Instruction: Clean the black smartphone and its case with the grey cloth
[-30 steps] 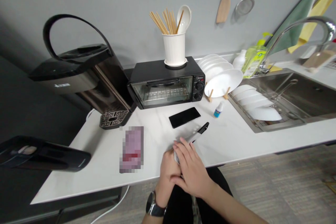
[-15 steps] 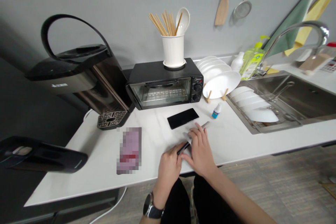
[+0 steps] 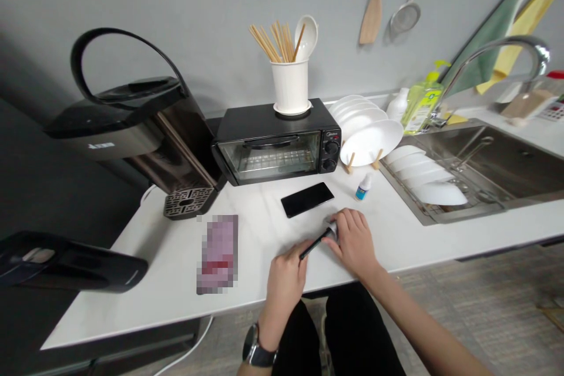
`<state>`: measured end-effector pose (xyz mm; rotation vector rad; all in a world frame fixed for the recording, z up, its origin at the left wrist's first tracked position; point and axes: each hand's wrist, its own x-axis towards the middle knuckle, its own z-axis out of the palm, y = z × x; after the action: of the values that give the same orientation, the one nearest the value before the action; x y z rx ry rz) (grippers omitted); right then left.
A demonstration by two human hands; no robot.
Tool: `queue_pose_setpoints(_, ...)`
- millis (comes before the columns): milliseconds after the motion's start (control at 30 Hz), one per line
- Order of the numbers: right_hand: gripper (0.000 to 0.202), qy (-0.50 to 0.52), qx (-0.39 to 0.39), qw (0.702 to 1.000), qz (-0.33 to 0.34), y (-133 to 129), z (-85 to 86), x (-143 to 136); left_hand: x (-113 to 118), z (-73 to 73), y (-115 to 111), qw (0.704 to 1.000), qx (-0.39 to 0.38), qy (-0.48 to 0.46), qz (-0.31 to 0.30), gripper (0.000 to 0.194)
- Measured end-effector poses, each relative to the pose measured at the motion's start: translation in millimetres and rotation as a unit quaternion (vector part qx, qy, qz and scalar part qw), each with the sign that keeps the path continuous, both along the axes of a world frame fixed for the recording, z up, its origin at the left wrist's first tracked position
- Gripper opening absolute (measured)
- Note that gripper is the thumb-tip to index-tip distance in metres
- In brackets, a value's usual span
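Low over the white countertop, a slim black pen-like stick runs between my two hands. My left hand is closed around its lower end. At its upper end is a greyish, shiny piece, and my right hand has its fingers closed over this piece. Whether it is a cap, a sleeve or a wrapper I cannot make out. Just beyond the hands lies a black smartphone, screen up. A small white bottle with a blue label stands upright past my right hand.
A black toaster oven bears a white holder with chopsticks and a spoon. Left are a water dispenser, a black appliance and a blurred-out purple item. Right are racked plates and a sink with bowls.
My right hand has moved right, away from my left, with the greyish piece in its fingers. More of the black stick shows between the hands. My left hand has stayed nearly in place.
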<state>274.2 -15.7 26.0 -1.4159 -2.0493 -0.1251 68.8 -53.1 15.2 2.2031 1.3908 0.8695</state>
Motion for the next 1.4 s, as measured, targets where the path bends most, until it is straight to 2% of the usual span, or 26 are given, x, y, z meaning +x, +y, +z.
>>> queue_pose_setpoints(100, 0.07, 0.044, 0.015, 0.999, -0.001, -22.0, -5.3, -36.1, -0.7, -8.6, 3.1, 0.999, 0.011, 0.027, 0.012, 0.04)
queue_pose_setpoints(167, 0.075, 0.032, 0.022, 0.998, 0.046, -43.7, -8.9, -62.3, -2.2, -17.4, 5.6, 0.998, 0.014, 0.062, 0.017, 0.034)
queue_pose_setpoints(233, 0.08, -0.015, 0.021, 0.994, 0.104, -60.5, -10.7, -77.0, -4.1, -24.4, 7.2, 0.996, 0.014, 0.089, 0.017, 0.026)
queue_pose_setpoints(300, 0.077, -0.059, 0.025, 0.987, 0.15, -64.7, -10.3, -74.2, -5.3, -26.2, 7.0, 0.995, 0.012, 0.098, 0.012, 0.022)
queue_pose_setpoints(367, 0.069, -0.069, 0.035, 0.984, 0.161, -54.3, -8.3, -55.0, -5.1, -21.7, 5.4, 0.995, 0.011, 0.096, 0.013, 0.025)
queue_pose_setpoints(433, 0.061, -0.056, 0.037, 0.989, 0.132, -33.1, -5.0, -27.3, -3.5, -13.0, 3.3, 0.997, 0.008, 0.07, 0.012, 0.032)
queue_pose_setpoints(500, 0.056, -0.04, 0.02, 0.996, 0.074, -9.9, -1.4, -3.1, -1.3, -3.9, 1.9, 0.999, -0.001, 0.032, 0.006, 0.038)
queue_pose_setpoints(567, 0.051, -0.024, -0.001, 0.999, 0.024, 5.8, 0.4, 7.0, 0.7, 2.1, 1.6, 1.0, -0.015, 0.006, 0.004, 0.039)
queue_pose_setpoints(633, 0.048, 0.0, -0.005, 1.0, -0.006, 7.4, -1.1, -1.5, 1.9, 3.5, 2.4, 1.0, -0.025, 0.0, 0.016, 0.036)
queue_pose_setpoints(700, 0.048, 0.019, 0.007, 1.0, -0.008, -5.8, -5.7, -24.8, 1.9, 1.2, 3.8, 0.999, -0.022, -0.002, 0.029, 0.035)
queue_pose_setpoints(800, 0.064, 0.007, 0.006, 0.999, 0.048, -39.7, -12.7, -63.8, 0.0, -4.8, 6.7, 0.999, -0.014, 0.008, 0.033, 0.033)
queue_pose_setpoints(867, 0.073, -0.027, -0.008, 0.995, 0.1, -57.5, -14.2, -76.2, -2.0, -7.8, 8.3, 0.999, -0.016, 0.02, 0.03, 0.028)
queue_pose_setpoints(933, 0.074, -0.062, -0.008, 0.988, 0.14, -62.1, -12.6, -70.8, -3.5, -8.8, 8.6, 0.999, -0.018, 0.029, 0.028, 0.023)
queue_pose_setpoints(1000, 0.066, -0.08, -0.001, 0.985, 0.151, -51.3, -9.1, -50.1, -3.7, -7.2, 7.5, 0.999, -0.016, 0.031, 0.031, 0.023)
queue_pose_setpoints(1100, 0.05, -0.061, 0.002, 0.994, 0.094, -17.9, -3.8, -10.7, -1.5, -1.4, 4.6, 0.999, -0.014, 0.015, 0.036, 0.027)
queue_pose_setpoints(1167, 0.043, -0.043, 0.006, 0.998, 0.05, 1.5, -2.4, 4.4, 0.7, 2.7, 2.9, 0.999, -0.016, 0.002, 0.041, 0.03)
queue_pose_setpoints(1267, 0.043, -0.011, 0.01, 0.999, 0.031, 3.8, -4.2, -5.7, 2.6, 4.8, 1.5, 0.999, -0.012, -0.001, 0.044, 0.03)
queue_pose_setpoints(1333, 0.047, 0.016, -0.001, 0.999, 0.05, -14.3, -6.0, -29.1, 1.9, 1.5, 1.3, 0.999, 0.001, 0.024, 0.039, 0.029)
queue_pose_setpoints(1400, 0.05, 0.018, -0.026, 0.994, 0.106, -39.4, -5.9, -53.1, -0.2, -5.6, 1.6, 0.997, 0.015, 0.065, 0.033, 0.03)
